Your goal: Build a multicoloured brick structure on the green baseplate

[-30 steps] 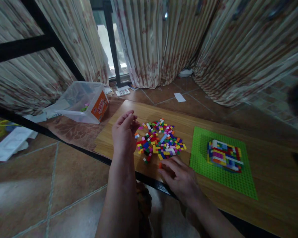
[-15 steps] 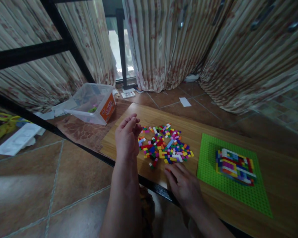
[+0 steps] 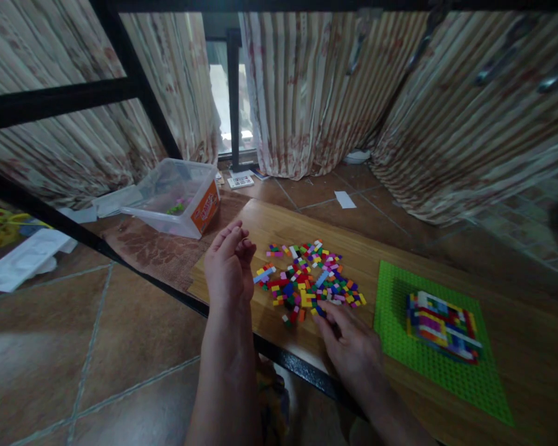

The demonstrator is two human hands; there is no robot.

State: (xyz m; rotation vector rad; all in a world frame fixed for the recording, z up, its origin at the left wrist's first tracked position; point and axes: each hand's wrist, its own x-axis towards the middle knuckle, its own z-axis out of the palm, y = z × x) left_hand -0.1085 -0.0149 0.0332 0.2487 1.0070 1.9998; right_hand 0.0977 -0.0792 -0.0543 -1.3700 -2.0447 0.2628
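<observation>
Part of the building is done: a block of joined bricks [image 3: 444, 327] stands on the green plate [image 3: 446, 384], which lies toward the right end of the table [image 3: 353, 254]. The block looks several layers high, with white, red, yellow, blue and pink showing on top; the layers are too blurred to count. Bare studs run along the plate's left and near edges, so only some of it is covered. Many loose bricks [image 3: 305, 298] lie unjoined in a spread heap between the table's left edge and the plate, a few straying toward the near edge. Judging by that heap, plenty of material is left over, though whether the block itself is complete cannot be told.

The right hand [image 3: 351, 341] is at the heap's near side, thumb and forefinger close together by a blue brick [image 3: 320, 311]; whether they grip it is unclear. The left hand [image 3: 229, 266] hangs over the table's left part, just beside the heap, fingers loosely curled; I cannot tell if anything is inside. Beyond the table's left edge sits a clear box [image 3: 204, 209] with an orange label
</observation>
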